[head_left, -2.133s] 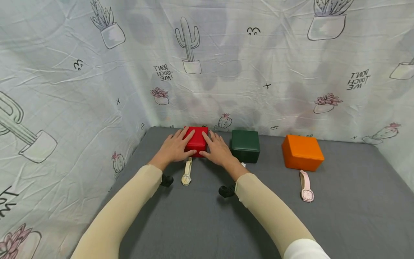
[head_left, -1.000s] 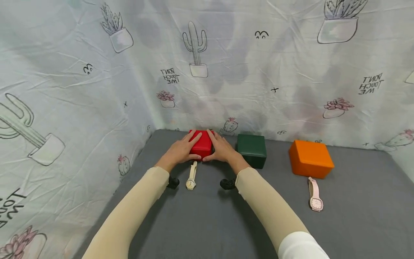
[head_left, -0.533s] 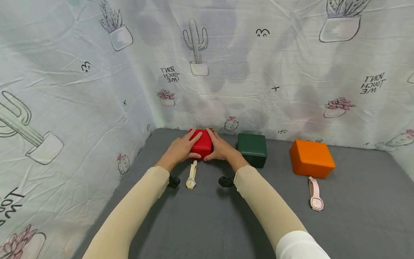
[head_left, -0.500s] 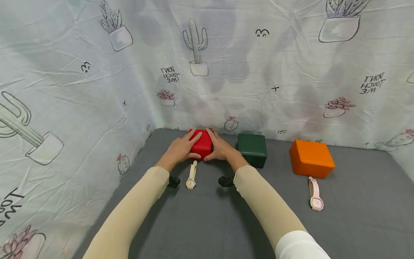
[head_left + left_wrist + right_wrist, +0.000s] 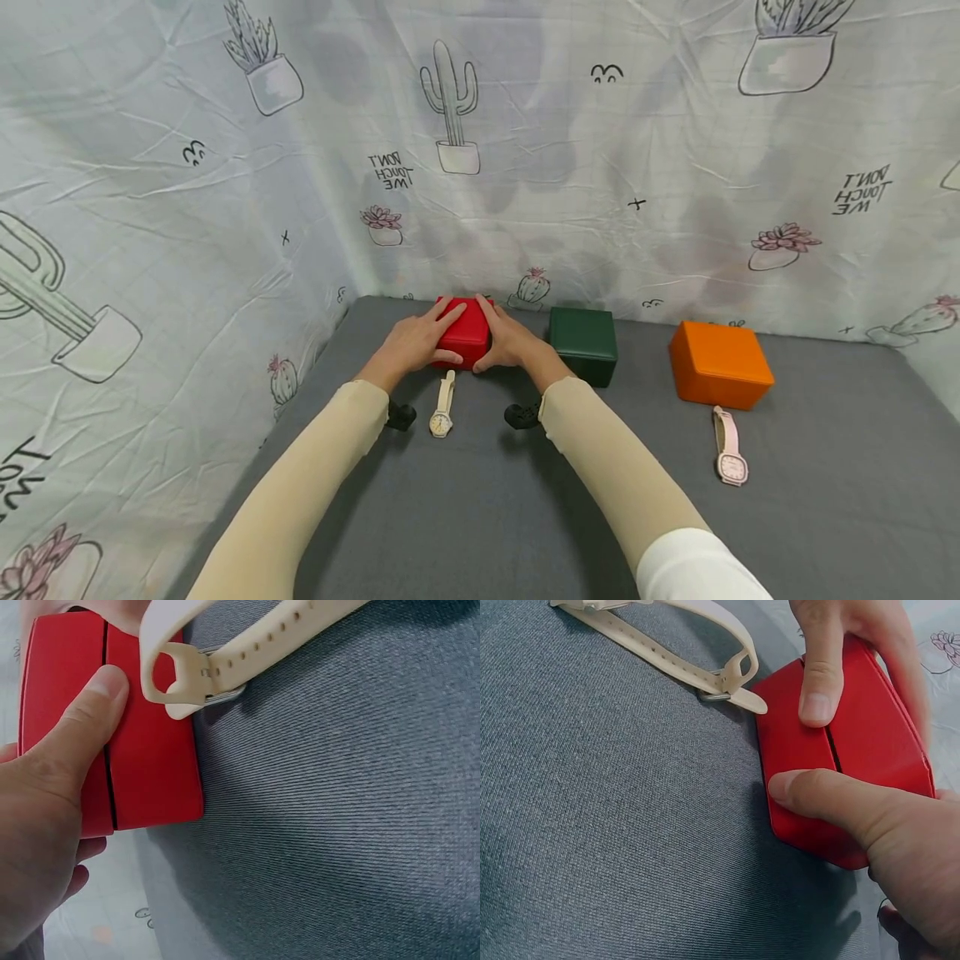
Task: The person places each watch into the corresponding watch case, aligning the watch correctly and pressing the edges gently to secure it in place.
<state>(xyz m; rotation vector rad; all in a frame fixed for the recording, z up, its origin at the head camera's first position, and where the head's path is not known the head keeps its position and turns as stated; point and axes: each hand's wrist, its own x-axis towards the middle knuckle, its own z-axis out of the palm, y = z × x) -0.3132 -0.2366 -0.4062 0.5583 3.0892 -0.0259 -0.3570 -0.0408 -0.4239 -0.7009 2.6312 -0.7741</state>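
Observation:
A small red box (image 5: pixel 467 335) stands near the back of the grey table, with both hands gripping it. My left hand (image 5: pixel 412 337) holds its left side; the thumb (image 5: pixel 96 705) lies across the dark seam between lid and base. On the right side my right hand (image 5: pixel 512 340) grips it, its thumb (image 5: pixel 817 796) pressing the front below the seam. Fingers of both hands reach over the top and sides and are partly hidden. The lid looks down, with a thin dark gap along the seam. Just in front lies a cream-strapped watch (image 5: pixel 442 415), its buckle end close to the box.
To the right stand a dark green box (image 5: pixel 583 346) and an orange box (image 5: pixel 722 365). A pink watch (image 5: pixel 731 454) lies in front of the orange one. Black wrist cameras (image 5: pixel 522 416) hang under the forearms. A cactus-print cloth (image 5: pixel 555 158) rises behind the grey table (image 5: pixel 465 517).
Since two seconds ago my right hand has closed in around the box's right side, and its thumb now sits lower on the front. Over the last half second the hands barely moved.

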